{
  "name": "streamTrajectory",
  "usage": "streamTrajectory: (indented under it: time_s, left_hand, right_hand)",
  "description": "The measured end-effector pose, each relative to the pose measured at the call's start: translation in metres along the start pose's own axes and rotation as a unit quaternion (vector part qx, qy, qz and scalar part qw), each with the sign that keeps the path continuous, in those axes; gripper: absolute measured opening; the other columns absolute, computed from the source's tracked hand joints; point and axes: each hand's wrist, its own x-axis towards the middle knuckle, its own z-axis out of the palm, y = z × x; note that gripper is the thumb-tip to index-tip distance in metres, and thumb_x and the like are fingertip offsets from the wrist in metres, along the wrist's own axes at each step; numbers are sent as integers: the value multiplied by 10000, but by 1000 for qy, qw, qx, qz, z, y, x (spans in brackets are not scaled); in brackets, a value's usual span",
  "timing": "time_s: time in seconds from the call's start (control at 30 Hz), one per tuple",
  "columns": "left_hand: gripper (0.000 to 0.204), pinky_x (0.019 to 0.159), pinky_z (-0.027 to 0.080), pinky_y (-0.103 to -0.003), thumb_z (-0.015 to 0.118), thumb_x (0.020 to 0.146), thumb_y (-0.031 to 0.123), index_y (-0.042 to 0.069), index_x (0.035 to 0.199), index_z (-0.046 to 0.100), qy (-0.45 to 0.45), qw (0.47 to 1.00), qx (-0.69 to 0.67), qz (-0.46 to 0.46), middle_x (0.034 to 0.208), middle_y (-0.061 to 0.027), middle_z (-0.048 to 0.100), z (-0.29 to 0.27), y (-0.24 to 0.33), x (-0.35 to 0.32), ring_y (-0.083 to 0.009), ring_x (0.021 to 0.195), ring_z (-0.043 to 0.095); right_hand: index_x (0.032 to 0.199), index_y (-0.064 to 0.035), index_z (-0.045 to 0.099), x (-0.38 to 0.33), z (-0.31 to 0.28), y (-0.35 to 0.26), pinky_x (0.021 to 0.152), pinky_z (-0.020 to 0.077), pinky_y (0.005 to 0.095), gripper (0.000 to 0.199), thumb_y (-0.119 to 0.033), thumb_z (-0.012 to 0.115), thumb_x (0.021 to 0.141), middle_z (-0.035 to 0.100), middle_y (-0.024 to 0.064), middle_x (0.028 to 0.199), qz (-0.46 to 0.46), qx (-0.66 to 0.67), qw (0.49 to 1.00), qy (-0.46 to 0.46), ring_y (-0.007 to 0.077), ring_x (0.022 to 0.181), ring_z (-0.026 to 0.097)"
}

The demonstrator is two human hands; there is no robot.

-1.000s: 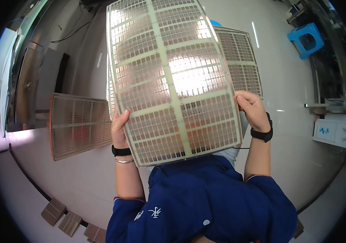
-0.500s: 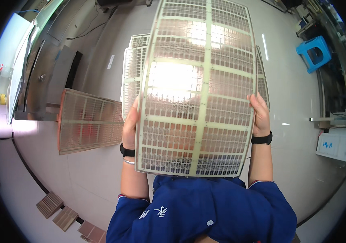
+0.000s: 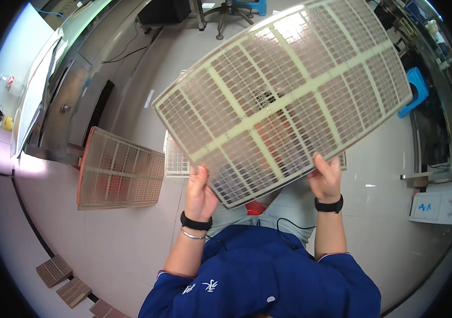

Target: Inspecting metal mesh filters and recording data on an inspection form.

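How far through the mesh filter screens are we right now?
In hand: both hands, left hand and right hand, hold one pale rectangular mesh filter screen up by its lower edge, tilted. Set aside on the floor: a tan mesh screen leaning at the metal cabinet and a white mesh screen lying flat, partly hidden. Which of those are finished cannot be told.

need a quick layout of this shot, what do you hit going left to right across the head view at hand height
Brown mesh panel leaning on the floor → left hand → right hand, both gripping the big mesh filter panel → white box on the floor.
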Motion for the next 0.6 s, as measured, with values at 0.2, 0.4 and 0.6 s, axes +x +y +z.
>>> streamTrajectory:
  time_s: [0.2,0.4,0.6]
  left_hand:
    - [197,793,484,-267,507,916,155,106,1103,548,85,995,-36,-23,971,10,620,-6,24,5,-97,878,581]
    - [169,779,475,-229,500,913,104,57,1072,534,96,990,77,74,980,-25,617,-34,58,5,-94,862,583]
    - [149,751,460,-226,480,925,125,31,1020,547,156,956,212,131,926,-23,620,-71,85,-1,-81,833,571]
  right_hand:
    - [1201,17,444,7,-63,-53,902,468,387,337,-187,446,932,550,140,1160,-124,55,981,136,217,1042,559]
    - [1240,57,411,-12,-124,-100,875,495,317,385,-204,367,961,543,148,1167,-174,45,981,77,205,1040,565]
    - [1265,62,412,-10,-99,-83,801,495,261,423,-230,362,963,572,132,1126,-52,-157,973,164,166,994,579]
